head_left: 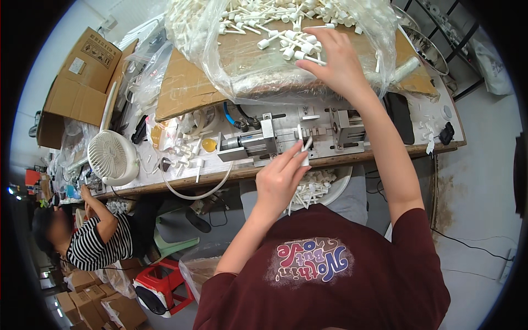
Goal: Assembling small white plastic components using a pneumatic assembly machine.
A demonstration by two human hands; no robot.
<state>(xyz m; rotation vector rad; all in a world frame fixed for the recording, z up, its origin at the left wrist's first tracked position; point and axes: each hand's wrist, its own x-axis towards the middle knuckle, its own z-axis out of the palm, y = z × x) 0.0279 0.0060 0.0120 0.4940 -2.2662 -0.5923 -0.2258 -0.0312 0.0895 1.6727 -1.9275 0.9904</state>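
Observation:
My right hand (340,65) reaches over a heap of small white plastic pieces (294,43), each a thin stem with a wider cylindrical head. Its thumb and fingers are spread apart, and loose pieces lie right beside the fingertips. Down at the metal clamping fixture (308,132), my left hand (279,180) has its fingers pinched together on a white plastic piece (307,145); the fingers partly cover it. In my lap, below that hand, a white bowl (346,181) holds many more of these pieces.
Clear plastic sheeting (236,82) and flattened cardboard (184,88) lie under the heap. On the left stand a white fan (113,157) and a cardboard box (82,77). A hose (206,193) loops past the bench edge. Another person (99,236) works farther left.

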